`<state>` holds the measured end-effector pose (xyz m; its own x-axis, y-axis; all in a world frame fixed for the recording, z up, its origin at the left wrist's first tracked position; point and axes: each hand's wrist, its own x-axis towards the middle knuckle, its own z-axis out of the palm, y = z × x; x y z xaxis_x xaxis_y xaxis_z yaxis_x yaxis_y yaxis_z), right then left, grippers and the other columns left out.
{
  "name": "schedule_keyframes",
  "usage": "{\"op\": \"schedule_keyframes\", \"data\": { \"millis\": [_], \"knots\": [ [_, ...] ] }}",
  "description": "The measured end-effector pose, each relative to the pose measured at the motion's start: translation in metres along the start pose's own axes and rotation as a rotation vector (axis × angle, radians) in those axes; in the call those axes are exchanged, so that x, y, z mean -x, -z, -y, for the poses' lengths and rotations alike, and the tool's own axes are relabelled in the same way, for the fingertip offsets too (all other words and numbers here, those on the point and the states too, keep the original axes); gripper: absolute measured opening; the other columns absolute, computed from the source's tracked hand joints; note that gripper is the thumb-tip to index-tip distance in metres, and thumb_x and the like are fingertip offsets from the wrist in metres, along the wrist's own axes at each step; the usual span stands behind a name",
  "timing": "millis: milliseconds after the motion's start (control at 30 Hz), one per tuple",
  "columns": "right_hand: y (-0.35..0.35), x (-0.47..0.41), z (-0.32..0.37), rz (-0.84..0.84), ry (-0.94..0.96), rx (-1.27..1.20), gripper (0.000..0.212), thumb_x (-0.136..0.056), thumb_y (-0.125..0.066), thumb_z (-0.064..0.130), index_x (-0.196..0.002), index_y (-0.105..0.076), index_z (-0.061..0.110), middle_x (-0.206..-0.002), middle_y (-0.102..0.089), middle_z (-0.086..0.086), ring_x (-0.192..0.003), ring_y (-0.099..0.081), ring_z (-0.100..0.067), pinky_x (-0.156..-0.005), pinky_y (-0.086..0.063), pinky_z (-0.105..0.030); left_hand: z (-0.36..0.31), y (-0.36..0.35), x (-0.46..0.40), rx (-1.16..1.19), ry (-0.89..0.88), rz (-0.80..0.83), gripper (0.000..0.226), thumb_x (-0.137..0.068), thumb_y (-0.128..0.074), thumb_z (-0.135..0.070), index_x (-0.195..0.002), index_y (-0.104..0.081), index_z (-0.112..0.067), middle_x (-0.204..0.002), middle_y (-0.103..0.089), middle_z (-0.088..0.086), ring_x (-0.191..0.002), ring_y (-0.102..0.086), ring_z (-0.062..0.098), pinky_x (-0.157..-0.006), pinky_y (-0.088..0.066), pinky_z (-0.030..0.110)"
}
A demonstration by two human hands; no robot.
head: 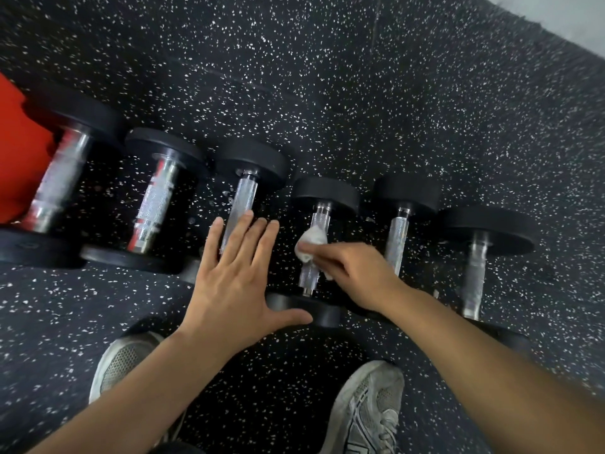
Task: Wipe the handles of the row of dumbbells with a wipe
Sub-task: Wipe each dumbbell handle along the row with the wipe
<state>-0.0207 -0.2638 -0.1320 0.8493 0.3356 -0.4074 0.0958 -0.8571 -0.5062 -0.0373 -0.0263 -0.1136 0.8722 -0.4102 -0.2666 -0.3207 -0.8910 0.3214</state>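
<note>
Left hand (234, 283) over neighbouring dumbbell (244, 204)

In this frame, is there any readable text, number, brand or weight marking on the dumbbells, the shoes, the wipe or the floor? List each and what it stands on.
None can be read.
Black rubber dumbbell end plates: only edges show; no weight numbers visible.
Chrome knurled handles: no markings.
Grey mesh sneakers: side stripes only, no legible brand name.
White crumpled wipe in the right hand: blank.
Red block at left: no text.
</note>
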Motion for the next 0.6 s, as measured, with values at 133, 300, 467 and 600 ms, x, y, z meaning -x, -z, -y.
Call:
{"op": "schedule_keyframes", "data": {
  "millis": [133,300,467,600],
  "knots": [
    [-0.006,0.005,0.005,0.200,0.089,0.040,0.038,-0.105,-0.045,0.045,-0.142,-0.048,0.050,-0.137,-0.067,0.010,-0.118,-0.067,-0.014,-0.095,-0.054,-0.041,0.007,0.001,0.001,-0.007,0.031,-0.001,0.139,-0.059,-0.036,-0.105,-0.159,-0.028,-0.009,-0.165,-0.035,0.009,-0.159,-0.010,0.022,-0.127,-0.006,0.056],
    [0.002,-0.008,0.010,-0.028,0.002,-0.196,0.035,-0.103,-0.045,0.050,-0.138,-0.051,0.055,-0.111,-0.076,0.010,-0.083,-0.074,-0.017,-0.077,-0.059,-0.040,0.019,0.005,0.002,-0.004,0.071,0.014,0.141,-0.055,-0.036,-0.106,-0.160,-0.024,-0.012,-0.166,-0.032,0.005,-0.159,-0.007,0.020,-0.128,0.000,0.053],
    [0.003,-0.024,0.008,-0.181,-0.093,-0.138,0.033,-0.104,-0.050,0.042,-0.136,-0.057,0.049,-0.108,-0.077,0.006,-0.089,-0.071,-0.014,-0.082,-0.057,-0.039,0.021,0.007,0.001,-0.004,0.061,0.025,0.140,-0.057,-0.037,-0.105,-0.161,-0.022,-0.012,-0.167,-0.030,0.005,-0.160,-0.006,0.021,-0.128,-0.002,0.054],
    [-0.004,-0.005,0.009,0.017,0.030,0.016,0.039,-0.104,-0.041,0.048,-0.141,-0.051,0.048,-0.120,-0.075,0.009,-0.104,-0.071,-0.014,-0.087,-0.055,-0.035,0.021,0.006,0.001,-0.008,0.072,0.032,0.142,-0.055,-0.034,-0.106,-0.161,-0.019,-0.014,-0.168,-0.028,0.005,-0.160,-0.003,0.021,-0.128,-0.002,0.054]
  ]
}}
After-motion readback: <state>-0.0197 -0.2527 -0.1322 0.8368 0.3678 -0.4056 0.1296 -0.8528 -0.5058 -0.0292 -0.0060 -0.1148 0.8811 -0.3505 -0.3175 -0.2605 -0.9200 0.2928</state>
